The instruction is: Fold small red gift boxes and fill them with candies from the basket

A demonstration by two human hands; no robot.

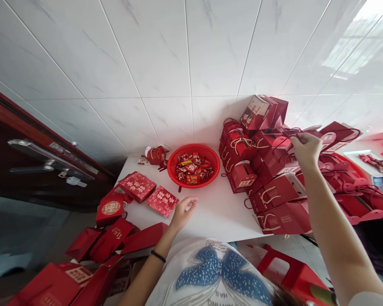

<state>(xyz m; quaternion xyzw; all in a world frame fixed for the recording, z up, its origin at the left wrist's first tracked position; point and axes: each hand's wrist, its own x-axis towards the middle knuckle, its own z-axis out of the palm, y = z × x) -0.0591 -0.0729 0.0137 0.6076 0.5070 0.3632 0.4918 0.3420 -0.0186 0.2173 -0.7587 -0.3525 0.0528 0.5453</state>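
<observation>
My right hand point(306, 148) is raised over the stacked red gift boxes at the right, its fingers closed on a dark red cord handle point(285, 138). Which box that cord belongs to is partly hidden by the hand and the pile. Loosely curled, my left hand point(183, 212) hovers above the white table point(210, 216) with a gap between thumb and fingers and nothing in it. Close by it lies a flat red patterned packet point(162, 201). Beyond that hand stands a round red plastic basket point(214, 173) containing small wrapped sweets point(193, 168).
A small red box point(155, 156) stands by the tiled wall. More red boxes point(110, 210) and bags crowd the left side, near a dark door point(44, 178). A red plastic stool point(290, 267) is below the table's front edge. Further boxes point(360, 204) pile up at far right.
</observation>
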